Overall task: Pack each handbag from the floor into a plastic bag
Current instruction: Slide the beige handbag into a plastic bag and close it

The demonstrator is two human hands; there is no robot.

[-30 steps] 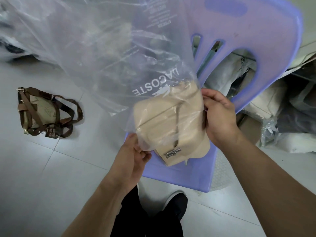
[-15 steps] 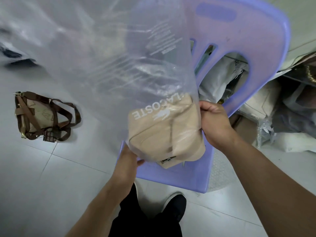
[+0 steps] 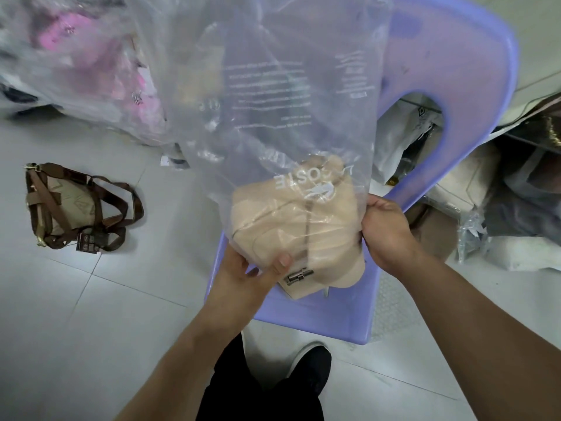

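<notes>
- Nearest the camera, a black shoe (image 3: 309,369) stands on the pale tiled floor (image 3: 91,314), at the front edge of a lilac plastic chair (image 3: 455,71).
- The left hand (image 3: 243,268) grips the lower left corner of the beige handbag (image 3: 291,226), its thumb pressing on the front through the film and its fingers hidden behind.
- The right hand (image 3: 385,232) is curled round the right edge of the plastic bag (image 3: 288,101), pinching the film against the handbag's side.
- The beige handbag is held above the chair seat, most of it inside the bag. Its bottom end, with a metal clasp (image 3: 297,273), pokes out of the mouth.
- It looks soft and padded, with a thin dark strap down its front.
- The plastic bag is clear and crinkled, printed with white lettering, and rises slack above the hands.
- The step in hand appears to be sheathing this handbag. The next move probably calls for drawing the mouth down past the clasp.
- Further left, a brown handbag (image 3: 69,208) with tangled straps lies unpacked on the floor.
- Beyond it sits a blurred heap of wrapped goods (image 3: 91,56).
</notes>
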